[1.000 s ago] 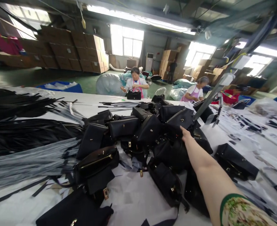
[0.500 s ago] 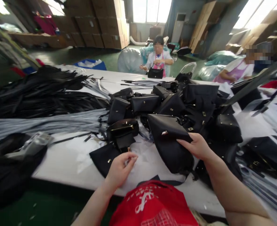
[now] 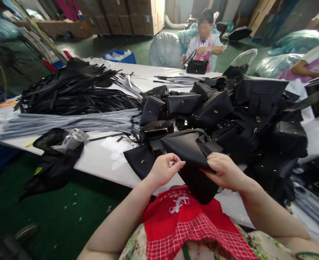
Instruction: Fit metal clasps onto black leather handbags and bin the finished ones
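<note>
A black handbag [image 3: 185, 146] hangs tilted in front of me at the table's near edge. My right hand [image 3: 226, 171] grips it by its right side, the thumb on the outside. Close to the bag's left side is my left hand [image 3: 167, 168], its fingers curled and pinched. Something small and pale shows between those fingers, too small to name. Left of this hand a black flap with a metal fitting [image 3: 141, 161] lies on the table, and behind it sits a bag with a gold zip [image 3: 157, 130].
Many black bags [image 3: 213, 110] are heaped behind and to the right. Black straps [image 3: 81, 95] and grey strips [image 3: 67, 124] lie at left, near a black cloth bag [image 3: 58, 155] over the table edge. A co-worker [image 3: 204, 47] sits across, handling a small black bag [image 3: 196, 66].
The handbag has tipped, its underside turned toward me. My left hand has moved right and up to it, still curled. My view has turned left and down.
</note>
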### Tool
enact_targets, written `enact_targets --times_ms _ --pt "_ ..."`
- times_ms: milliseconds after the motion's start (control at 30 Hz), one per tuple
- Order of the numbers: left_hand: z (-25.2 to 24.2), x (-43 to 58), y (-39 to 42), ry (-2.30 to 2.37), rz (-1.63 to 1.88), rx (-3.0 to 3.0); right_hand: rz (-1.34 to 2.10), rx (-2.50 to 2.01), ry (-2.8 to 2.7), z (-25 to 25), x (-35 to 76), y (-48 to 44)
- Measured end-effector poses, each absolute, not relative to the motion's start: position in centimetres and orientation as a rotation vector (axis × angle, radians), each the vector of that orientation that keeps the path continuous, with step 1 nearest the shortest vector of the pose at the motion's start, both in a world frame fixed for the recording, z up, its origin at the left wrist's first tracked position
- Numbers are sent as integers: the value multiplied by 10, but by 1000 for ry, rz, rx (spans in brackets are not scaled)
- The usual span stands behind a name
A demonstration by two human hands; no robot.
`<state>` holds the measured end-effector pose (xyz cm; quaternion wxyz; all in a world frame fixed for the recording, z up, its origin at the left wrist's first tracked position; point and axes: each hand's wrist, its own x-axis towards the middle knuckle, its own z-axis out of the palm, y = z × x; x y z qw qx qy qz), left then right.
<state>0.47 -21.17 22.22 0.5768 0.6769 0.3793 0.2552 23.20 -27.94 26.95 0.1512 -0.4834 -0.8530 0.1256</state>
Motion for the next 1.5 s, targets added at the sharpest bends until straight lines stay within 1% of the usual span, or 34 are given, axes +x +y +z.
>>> enact_targets --times_ms 233,667,867,967,1067,1167,1267,1367,1500 --pt "222 -5 -221 734 647 1603 458 -1368 -2448 275 234 -280" --pt "232 -10 -222 769 579 1890 449 -1385 -2496 280 231 -284" --pt "228 -34 -225 689 498 1762 277 -1446 -2665 281 227 -284" --pt "204 -39 -217 798 460 1614 239 -1452 -2814 252 221 -282" --pt "165 -26 -208 876 340 1646 279 -1511 -2955 189 216 -286" --pt "121 -4 -208 993 172 1847 431 -1664 -3046 116 217 -302" --pt "88 17 -218 1070 55 1895 547 -1752 -3049 69 222 -325" --pt "72 35 -228 1166 -4 1878 580 -1786 -3000 57 224 -341" --pt "72 63 -230 1398 -49 1915 599 -1753 -2974 69 230 -352"
